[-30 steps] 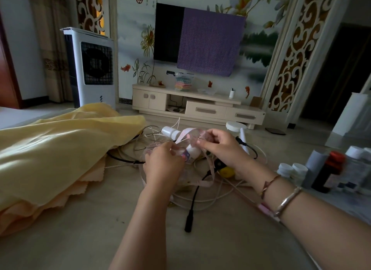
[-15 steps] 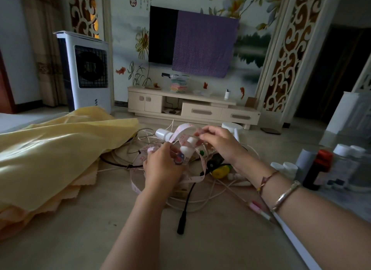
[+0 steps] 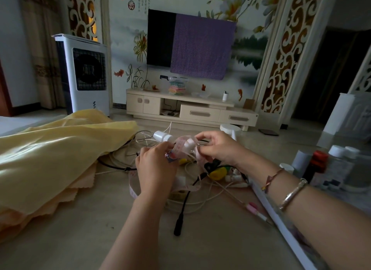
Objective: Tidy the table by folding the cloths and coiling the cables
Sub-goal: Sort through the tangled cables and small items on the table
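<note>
Head view: at centre, both hands hold a pale pink tape (image 3: 185,146) just above the table (image 3: 210,247). The left hand (image 3: 155,167) pinches one end, fingers curled; the right hand (image 3: 217,147), at 2 o'clock from it, pinches the other between thumb and forefinger. Under them lies a tangle of cables (image 3: 200,201). At 9 o'clock, yellow cloths (image 3: 54,159) lie heaped. At 3 o'clock stand bottles (image 3: 337,165).

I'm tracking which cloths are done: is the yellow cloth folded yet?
Not folded. The yellow cloth lies loosely heaped and rumpled on the table, left of both hands, and neither touches it.
</note>
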